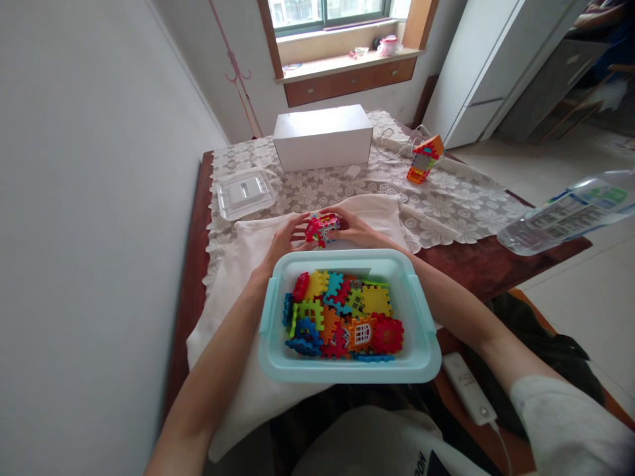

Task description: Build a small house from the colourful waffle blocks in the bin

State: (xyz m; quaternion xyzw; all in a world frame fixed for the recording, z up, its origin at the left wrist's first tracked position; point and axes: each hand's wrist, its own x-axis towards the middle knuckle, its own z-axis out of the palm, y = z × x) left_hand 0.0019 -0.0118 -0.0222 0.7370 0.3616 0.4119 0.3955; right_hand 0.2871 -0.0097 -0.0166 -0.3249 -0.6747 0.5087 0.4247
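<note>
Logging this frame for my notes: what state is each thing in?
left hand: gripping the block piece
right hand: gripping the block piece
block piece: held between both hands
bin: open, holding loose blocks
clear lid: off, flat on table
white box: closed
block house: assembled

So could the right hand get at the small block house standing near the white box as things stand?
Probably yes: the right hand grips a block piece, but the cloth between it and the block house lies bare.
</note>
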